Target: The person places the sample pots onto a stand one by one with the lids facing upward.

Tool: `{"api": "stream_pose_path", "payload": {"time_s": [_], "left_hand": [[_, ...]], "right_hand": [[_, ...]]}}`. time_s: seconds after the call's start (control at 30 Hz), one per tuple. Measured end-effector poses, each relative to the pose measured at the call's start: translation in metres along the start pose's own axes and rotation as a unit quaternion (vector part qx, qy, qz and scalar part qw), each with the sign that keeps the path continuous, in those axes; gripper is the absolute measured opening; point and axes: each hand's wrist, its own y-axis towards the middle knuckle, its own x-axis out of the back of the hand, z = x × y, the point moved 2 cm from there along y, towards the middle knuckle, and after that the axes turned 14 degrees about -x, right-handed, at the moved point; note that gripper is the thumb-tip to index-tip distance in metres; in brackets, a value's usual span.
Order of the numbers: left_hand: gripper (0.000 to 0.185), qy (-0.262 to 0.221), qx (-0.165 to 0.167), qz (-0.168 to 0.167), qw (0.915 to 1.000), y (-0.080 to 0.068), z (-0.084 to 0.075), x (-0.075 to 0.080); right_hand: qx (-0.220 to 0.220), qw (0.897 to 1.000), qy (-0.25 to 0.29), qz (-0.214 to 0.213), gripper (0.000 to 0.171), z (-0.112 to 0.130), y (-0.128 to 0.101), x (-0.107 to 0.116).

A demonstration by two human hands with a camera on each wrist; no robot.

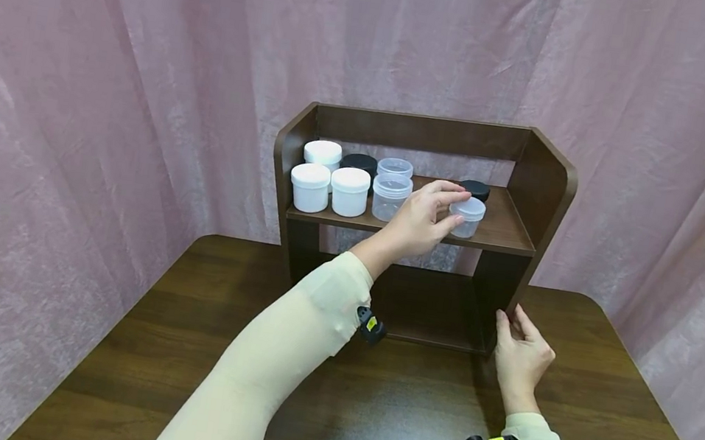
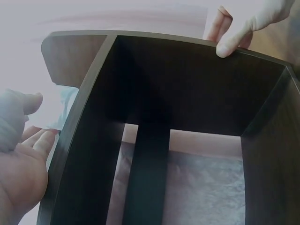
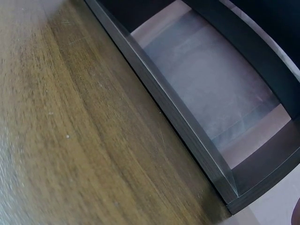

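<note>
My left hand reaches to the upper board of a brown wooden desktop shelf. Its thumb and fingertips hold a small clear jar with a translucent lid near the board's front edge. Seen from the left wrist, that hand is beside the upper board, the jar pale and overexposed. Low on the shelf's right side panel, my right hand pinches the front edge, thumb on the inner face. A black-lidded jar stands behind the clear one, partly covered.
Left on the upper board stand several white jars, a black-lidded jar and two clear jars. The shelf's high side panel bounds the right. Brown wooden table lies in front, pink curtain behind.
</note>
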Motion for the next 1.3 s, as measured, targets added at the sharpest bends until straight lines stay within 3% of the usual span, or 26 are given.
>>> {"api": "stream_pose_path", "payload": {"time_s": [0.13,0.37,0.8,1.3], "left_hand": [[0.036,-0.010,0.011,-0.003,0.9999,0.003,0.001,-0.001],[0.038,0.017,0.040,-0.001,0.9991,0.004,0.002,0.000],[0.038,-0.051,0.101,-0.004,0.9936,0.005,0.009,-0.001],[0.037,-0.034,0.105,-0.008,0.9939,0.010,0.009,-0.007]], "right_hand": [[0.001,1.000,0.001,-0.001,0.034,0.000,-0.001,0.000],[-0.002,1.000,0.006,0.005,0.035,0.001,0.000,-0.001],[-0.005,1.000,0.000,0.005,0.034,-0.003,-0.001,-0.003],[0.006,1.000,-0.002,-0.004,0.034,-0.005,0.001,-0.001]]}}
